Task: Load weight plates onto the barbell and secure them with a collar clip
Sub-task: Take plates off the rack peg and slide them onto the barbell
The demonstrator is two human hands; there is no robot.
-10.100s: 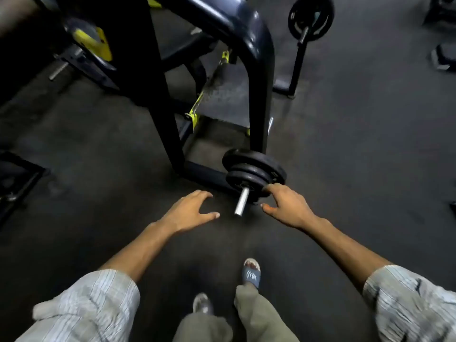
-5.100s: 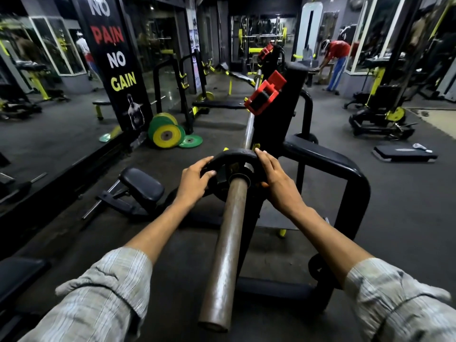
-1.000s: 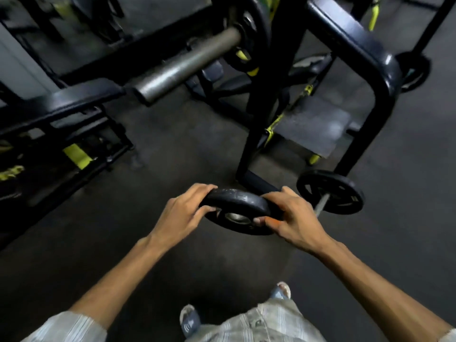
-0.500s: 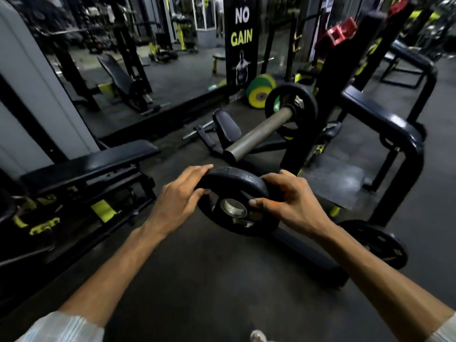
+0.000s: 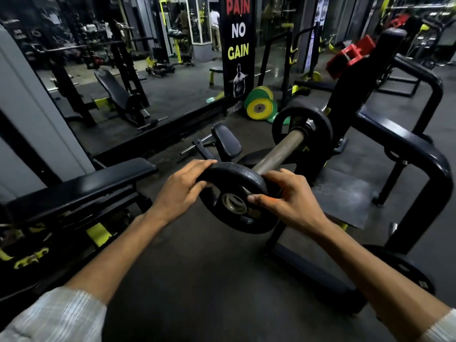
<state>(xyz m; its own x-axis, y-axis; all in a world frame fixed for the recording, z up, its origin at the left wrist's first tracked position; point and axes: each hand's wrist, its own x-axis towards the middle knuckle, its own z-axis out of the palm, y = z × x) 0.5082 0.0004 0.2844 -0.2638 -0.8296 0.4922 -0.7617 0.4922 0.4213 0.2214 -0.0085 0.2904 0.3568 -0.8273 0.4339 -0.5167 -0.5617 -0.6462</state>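
A small black weight plate is held upright in front of me, its centre hole facing me. My left hand grips its left rim and my right hand grips its right rim. The end of the barbell sleeve sits just behind the plate's top edge, its tip hidden by the plate. One black plate sits farther up the sleeve against the rack. A red collar clip rests on top of the rack upright.
The black rack frame curves down on the right, with another black plate on its low peg. A padded bench stands at left. Yellow and green plates lean by a banner behind.
Both hands have lifted the plate from near the floor peg up and toward the barbell's end. My view has risen from the floor to the rack.
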